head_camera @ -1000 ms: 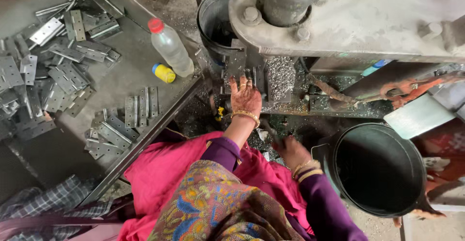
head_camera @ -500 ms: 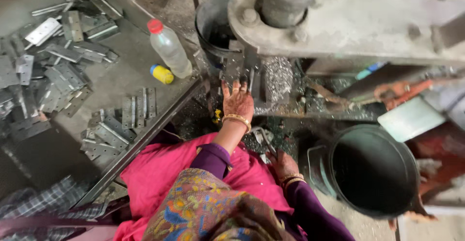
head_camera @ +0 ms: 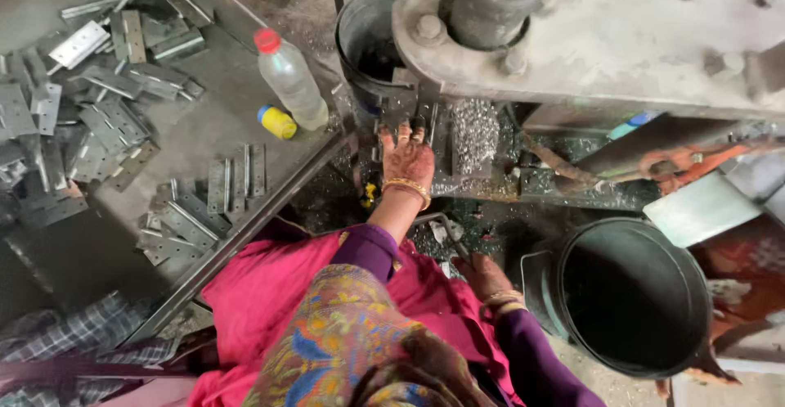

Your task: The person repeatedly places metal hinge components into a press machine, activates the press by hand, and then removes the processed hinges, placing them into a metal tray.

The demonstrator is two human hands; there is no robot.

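Hands of a seated person, seen from a head camera looking straight down over a pink and patterned lap. The left hand (head_camera: 406, 160) reaches forward, fingers stretched flat and slightly spread, palm down on a small metal piece (head_camera: 398, 117) lying on the bed of a press (head_camera: 621, 39); whether it grips the piece cannot be told. A gold bangle circles that wrist. Just right of the fingers sits a heap of shiny metal scrap (head_camera: 474, 133) on the same bed. The right hand (head_camera: 482, 274) hangs low beside the knee, fingers curled loosely near a thin metal handle (head_camera: 446, 231); its hold, if any, is too hidden to tell. Right of that hand stands a large dark bucket (head_camera: 634, 296), and a second bucket (head_camera: 364, 47) stands behind the press, beyond the left hand. To the left, a steel tray (head_camera: 204, 121) carries scattered flat hinge plates (head_camera: 98, 121), some stacked in rows near its lower edge. A clear plastic bottle (head_camera: 288, 80) with a red cap stands at the tray's right end, with a small yellow and blue container (head_camera: 276, 121) just beside it. Checked cloth (head_camera: 65, 341) lies at the bottom left.
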